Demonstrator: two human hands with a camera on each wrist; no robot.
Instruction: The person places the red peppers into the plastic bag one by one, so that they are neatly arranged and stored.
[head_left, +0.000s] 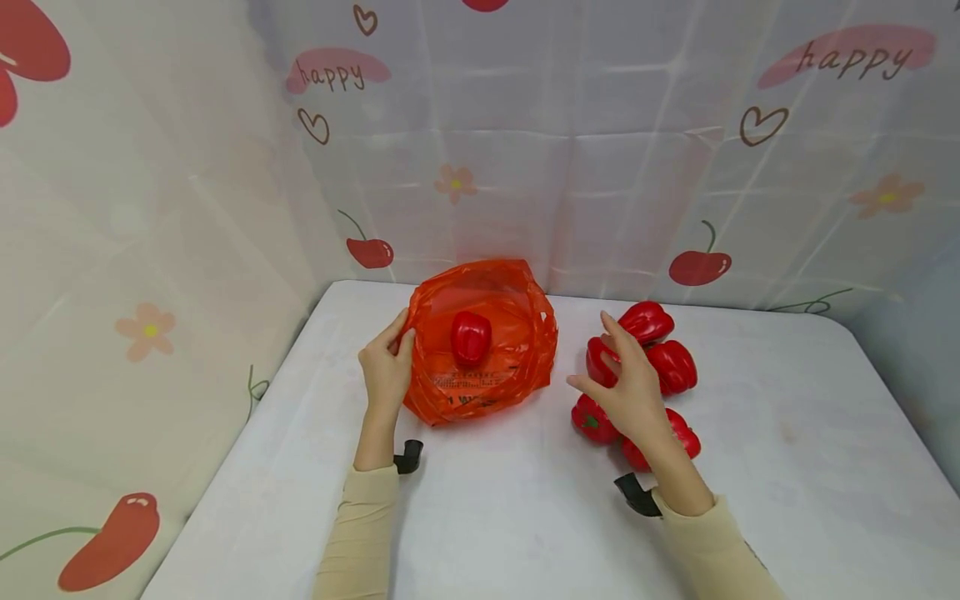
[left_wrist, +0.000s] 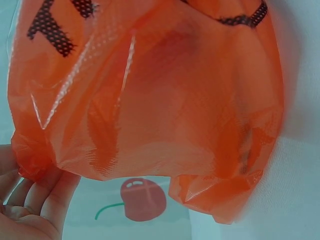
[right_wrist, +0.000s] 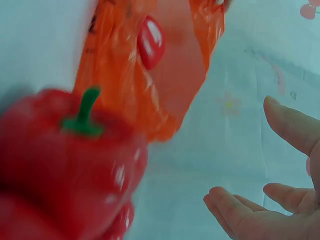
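An orange plastic bag (head_left: pixel 517 367) stands on the table with its mouth spread wide, and one red bell pepper (head_left: pixel 471 338) lies inside it. My left hand (head_left: pixel 387 367) pinches the bag's left rim between thumb and fingers; the left wrist view shows the fingers (left_wrist: pixel 47 195) at a gathered edge of the film. Over a group of several red bell peppers (head_left: pixel 672 367) to the right of the bag, my right hand (head_left: pixel 628 383) is spread, thumb and fingers apart with nothing between them. A bell pepper with a green stem (right_wrist: pixel 82 150) looms close in the right wrist view.
A white table (head_left: pixel 510 517) carries everything. Behind it and at the left hang printed curtains (head_left: pixel 570 167) with cherries, hearts and flowers. Black wrist straps (head_left: pixel 637 496) stick out beside both sleeves.
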